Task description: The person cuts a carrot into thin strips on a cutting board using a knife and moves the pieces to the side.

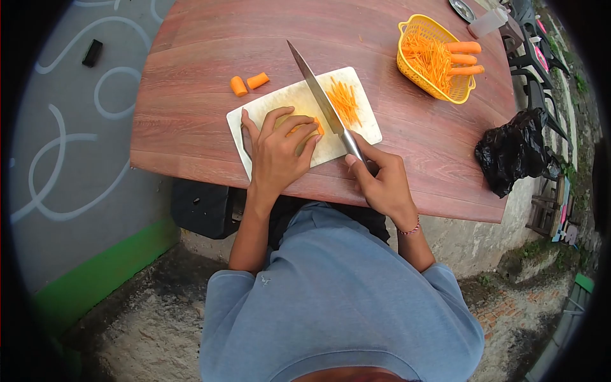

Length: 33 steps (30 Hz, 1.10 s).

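Note:
A white cutting board (273,105) lies on the wooden table (394,134). My left hand (277,153) presses a piece of carrot (317,127) against the board, mostly hidden under the fingers. My right hand (379,178) grips the handle of a large kitchen knife (318,95), whose blade rests beside the carrot piece and points away from me. A pile of thin carrot strips (345,100) lies on the board to the right of the blade.
Two short carrot chunks (248,83) lie on the table beyond the board. A yellow basket (417,38) at the far right holds carrot strips and whole carrots. A black plastic bag (512,153) hangs at the right edge. A bottle (487,22) stands far back.

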### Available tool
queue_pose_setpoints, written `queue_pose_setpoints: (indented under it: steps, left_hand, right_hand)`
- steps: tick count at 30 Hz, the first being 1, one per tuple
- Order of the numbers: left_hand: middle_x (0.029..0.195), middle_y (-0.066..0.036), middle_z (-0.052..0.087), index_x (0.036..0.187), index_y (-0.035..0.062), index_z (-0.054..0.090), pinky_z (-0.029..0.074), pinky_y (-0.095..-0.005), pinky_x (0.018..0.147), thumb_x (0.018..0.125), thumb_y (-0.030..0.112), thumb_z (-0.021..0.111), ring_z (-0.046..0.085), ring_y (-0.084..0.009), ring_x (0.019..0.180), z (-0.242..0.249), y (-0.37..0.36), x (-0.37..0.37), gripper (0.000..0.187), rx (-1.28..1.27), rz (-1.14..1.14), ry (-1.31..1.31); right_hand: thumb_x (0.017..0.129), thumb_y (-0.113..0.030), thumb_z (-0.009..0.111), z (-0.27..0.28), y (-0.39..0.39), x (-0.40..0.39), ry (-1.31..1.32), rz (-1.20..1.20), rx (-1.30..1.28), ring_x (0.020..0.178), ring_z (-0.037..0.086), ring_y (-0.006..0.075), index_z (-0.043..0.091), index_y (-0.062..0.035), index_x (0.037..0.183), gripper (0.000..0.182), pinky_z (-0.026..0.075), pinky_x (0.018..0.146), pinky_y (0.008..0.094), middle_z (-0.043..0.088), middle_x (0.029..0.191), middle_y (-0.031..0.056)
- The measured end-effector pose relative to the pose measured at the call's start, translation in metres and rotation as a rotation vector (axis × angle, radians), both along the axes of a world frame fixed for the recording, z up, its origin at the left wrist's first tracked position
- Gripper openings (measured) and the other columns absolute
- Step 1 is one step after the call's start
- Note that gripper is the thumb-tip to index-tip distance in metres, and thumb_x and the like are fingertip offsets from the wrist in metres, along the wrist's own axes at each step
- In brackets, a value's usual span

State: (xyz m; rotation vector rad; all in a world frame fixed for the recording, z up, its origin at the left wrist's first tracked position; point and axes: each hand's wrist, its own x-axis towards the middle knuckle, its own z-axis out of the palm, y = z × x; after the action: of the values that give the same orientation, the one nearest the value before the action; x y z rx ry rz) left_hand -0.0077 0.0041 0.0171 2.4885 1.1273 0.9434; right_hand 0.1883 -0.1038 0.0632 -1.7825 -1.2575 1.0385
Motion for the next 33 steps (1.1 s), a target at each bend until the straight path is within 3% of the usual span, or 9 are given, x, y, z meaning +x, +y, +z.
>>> queue_pose_setpoints:
  steps: [9,13,15,25,33]
  left_hand:
    - [0.109,0.008,0.079,0.097,0.0174,0.086,0.009,-0.0791,0.119,0.090,0.023,0.081,0.066,-0.0217,0.121,-0.008,0.003,0.010,0.010,0.050,0.035,-0.028]
    - [0.110,0.008,0.079,0.096,0.0176,0.086,0.009,-0.0795,0.119,0.090,0.022,0.081,0.066,-0.0217,0.120,-0.010,0.003,0.010,0.010,0.053,0.035,-0.031]
    - [0.110,0.008,0.079,0.096,0.0177,0.086,0.009,-0.0795,0.119,0.089,0.022,0.081,0.066,-0.0217,0.120,-0.010,0.004,0.010,0.009,0.065,0.031,-0.029]
    - [0.109,0.008,0.079,0.094,0.0175,0.086,0.010,-0.0794,0.119,0.088,0.021,0.082,0.067,-0.0221,0.119,-0.010,0.004,0.010,0.007,0.072,0.016,-0.035]
    - [0.107,0.008,0.080,0.093,0.0168,0.086,0.009,-0.0790,0.119,0.088,0.020,0.082,0.067,-0.0215,0.119,-0.009,0.004,0.011,0.007,0.060,0.016,-0.045]
  right_hand:
    - [0.099,-0.015,0.070,0.001,0.006,-0.005,-0.021,0.015,0.069,0.065,0.066,0.0252,0.067,-0.0011,0.142,0.046,0.054,0.071,0.0375,0.070,0.088,0.0307]
    - [0.098,-0.015,0.071,0.010,0.005,-0.007,-0.092,0.042,-0.006,0.068,0.070,0.0289,0.068,-0.0002,0.141,0.045,0.055,0.072,0.0378,0.072,0.092,0.0304]
    - [0.098,-0.015,0.071,0.010,0.005,-0.008,-0.133,0.048,0.089,0.071,0.072,0.0321,0.069,0.0007,0.139,0.044,0.056,0.072,0.0389,0.073,0.094,0.0302]
    - [0.098,-0.014,0.071,0.021,-0.001,-0.016,-0.195,0.069,0.061,0.072,0.072,0.0376,0.068,0.0022,0.139,0.044,0.055,0.071,0.0418,0.071,0.089,0.0301]
    - [0.101,-0.011,0.067,0.026,-0.008,-0.019,-0.272,0.126,0.124,0.084,0.072,0.0456,0.062,0.0033,0.143,0.045,0.057,0.076,0.0490,0.073,0.100,0.0300]
